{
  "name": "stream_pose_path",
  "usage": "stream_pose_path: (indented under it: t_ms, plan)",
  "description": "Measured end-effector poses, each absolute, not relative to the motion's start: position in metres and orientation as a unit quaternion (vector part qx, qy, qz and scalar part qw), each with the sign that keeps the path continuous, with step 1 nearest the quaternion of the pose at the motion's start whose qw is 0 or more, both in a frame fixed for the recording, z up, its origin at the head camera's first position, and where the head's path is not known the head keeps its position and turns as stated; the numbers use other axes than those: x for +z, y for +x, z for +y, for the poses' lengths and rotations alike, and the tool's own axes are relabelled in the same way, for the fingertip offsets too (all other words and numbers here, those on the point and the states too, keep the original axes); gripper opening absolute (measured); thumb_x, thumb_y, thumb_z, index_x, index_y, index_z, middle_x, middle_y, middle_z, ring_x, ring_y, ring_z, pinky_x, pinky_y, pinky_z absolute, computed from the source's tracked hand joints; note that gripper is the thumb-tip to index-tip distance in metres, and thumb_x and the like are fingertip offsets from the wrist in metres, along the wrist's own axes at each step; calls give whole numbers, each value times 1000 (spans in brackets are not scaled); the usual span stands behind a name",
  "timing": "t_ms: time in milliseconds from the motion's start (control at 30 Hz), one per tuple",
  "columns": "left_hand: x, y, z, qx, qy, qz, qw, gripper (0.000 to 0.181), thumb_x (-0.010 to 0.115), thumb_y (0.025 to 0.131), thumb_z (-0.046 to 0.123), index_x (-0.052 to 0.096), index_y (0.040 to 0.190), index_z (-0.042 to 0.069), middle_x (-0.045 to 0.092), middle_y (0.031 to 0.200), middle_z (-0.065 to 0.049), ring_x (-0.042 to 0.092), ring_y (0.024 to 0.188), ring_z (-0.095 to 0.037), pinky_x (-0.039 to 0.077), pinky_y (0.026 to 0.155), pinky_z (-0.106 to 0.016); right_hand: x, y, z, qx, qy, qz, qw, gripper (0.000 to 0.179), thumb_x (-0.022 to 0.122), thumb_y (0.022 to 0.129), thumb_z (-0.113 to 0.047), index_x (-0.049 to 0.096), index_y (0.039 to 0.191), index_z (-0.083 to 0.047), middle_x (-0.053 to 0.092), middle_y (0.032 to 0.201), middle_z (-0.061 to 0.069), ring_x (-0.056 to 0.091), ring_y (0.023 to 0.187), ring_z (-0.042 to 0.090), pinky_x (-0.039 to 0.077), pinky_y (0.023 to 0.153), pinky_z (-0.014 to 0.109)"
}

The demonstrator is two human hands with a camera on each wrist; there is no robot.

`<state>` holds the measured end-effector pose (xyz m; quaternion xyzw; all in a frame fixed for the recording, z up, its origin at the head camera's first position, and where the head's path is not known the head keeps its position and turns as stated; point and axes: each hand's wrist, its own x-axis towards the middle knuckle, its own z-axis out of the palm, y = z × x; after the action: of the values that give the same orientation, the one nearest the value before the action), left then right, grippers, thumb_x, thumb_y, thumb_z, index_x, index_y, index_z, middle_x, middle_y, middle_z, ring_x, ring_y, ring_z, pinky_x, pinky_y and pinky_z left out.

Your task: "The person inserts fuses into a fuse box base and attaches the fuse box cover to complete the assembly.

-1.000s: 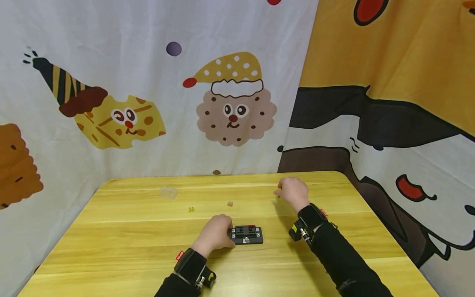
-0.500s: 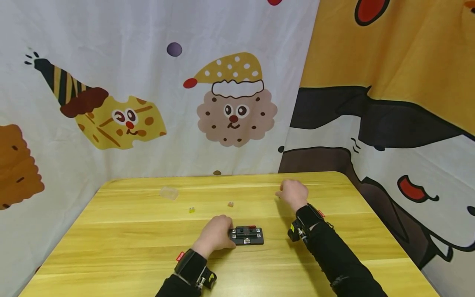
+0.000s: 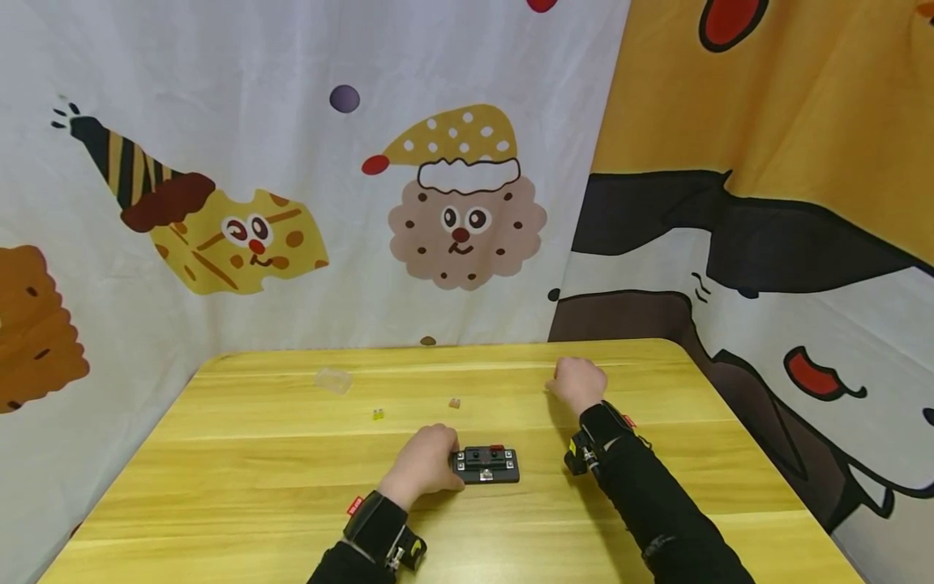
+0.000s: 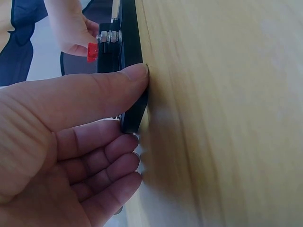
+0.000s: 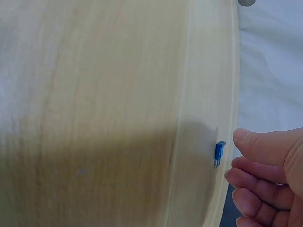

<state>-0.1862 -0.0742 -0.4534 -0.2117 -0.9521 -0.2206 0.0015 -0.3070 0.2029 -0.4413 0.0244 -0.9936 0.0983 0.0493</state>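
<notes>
Fingers [image 4: 128, 80] pinching black block [image 3: 485, 465], red tag [image 3: 354, 506] illegible

A flat black rectangular block [image 3: 474, 476] with a raised black middle section lies level on the pale wood tabletop [image 3: 255, 487], long side running left to right. Silver metal fittings [image 3: 510, 465] sit at both ends, with one more at the front; a small red plastic piece [image 3: 498, 448] tops its rear right. The person's left-hand grip [image 3: 423, 462] pinches its left end. Near the far edge, a tiny blue plastic piece with two metal prongs [image 5: 219, 148] appears just beside the right-hand grip [image 5: 265, 172], a gap showing between.
</notes>
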Motion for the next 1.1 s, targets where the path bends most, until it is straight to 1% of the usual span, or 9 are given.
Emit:
stream_pose_path:
  t_ms: [67, 233, 333, 467, 667, 900, 1100]
  plan:
    - [-453, -186, -74, -220, -211, -952, 0, 42, 94, 57, 20, 63, 83, 7, 54, 80, 2, 50, 74, -17, 47, 72, -34, -443, -309, 204, 97, 23, -994, 47, 51, 77, 85, -28, 40, 51, -18, 35, 52, -4, 43, 52, 18, 31, 50, 34]
    - [-454, -186, -74, -219, -212, -952, 2, 42, 94, 57, 20, 63, 82, 7, 54, 79, 2, 50, 74, -16, 47, 72, -34, -443, -310, 204, 98, 16, -994, 40, 44, 77, 85, -29, 51, 53, -16, 51, 54, -1, 53, 56, 20, 41, 52, 37]
    - [-454, -187, -74, -220, -213, -952, 4, 42, 94, 56, 20, 63, 82, 7, 54, 79, 2, 50, 73, -16, 47, 71, -34, -442, -311, 202, 98, 9, -995, 34, 43, 77, 85, -29, 52, 53, -15, 54, 56, 0, 55, 58, 21, 45, 53, 39]
    - [-454, -187, -74, -220, -215, -952, 6, 42, 94, 57, 20, 63, 82, 7, 54, 79, 2, 49, 73, -16, 46, 71, -34, -442, -310, 201, 97, 3, -995, 29, 44, 78, 84, -29, 51, 52, -15, 54, 58, 0, 56, 60, 21, 46, 54, 40]
    - [-454, -186, -74, -221, -216, -951, 7, 42, 93, 57, 20, 63, 82, 7, 54, 79, 2, 49, 73, -16, 46, 71, -34, -442, -310, 199, 89, 4, -996, 23, 41, 78, 84, -31, 56, 54, -14, 58, 61, 1, 58, 62, 22, 48, 56, 40]
    - [-454, -186, -74, -224, -214, -951, 4, 42, 94, 57, 21, 63, 83, 7, 54, 79, 2, 49, 73, -16, 46, 71, -34, -445, -312, 200, 84, -3, -996, 21, 35, 77, 85, -32, 61, 60, -13, 63, 71, 7, 60, 66, 25, 49, 58, 42]
    - [-454, -186, -74, -223, -214, -951, 6, 42, 94, 57, 20, 63, 82, 7, 53, 78, 2, 48, 72, -16, 46, 70, -33, -447, -313, 200, 79, -2, -996, 29, 30, 78, 84, -31, 65, 65, -12, 66, 74, 9, 61, 65, 26, 49, 56, 42]
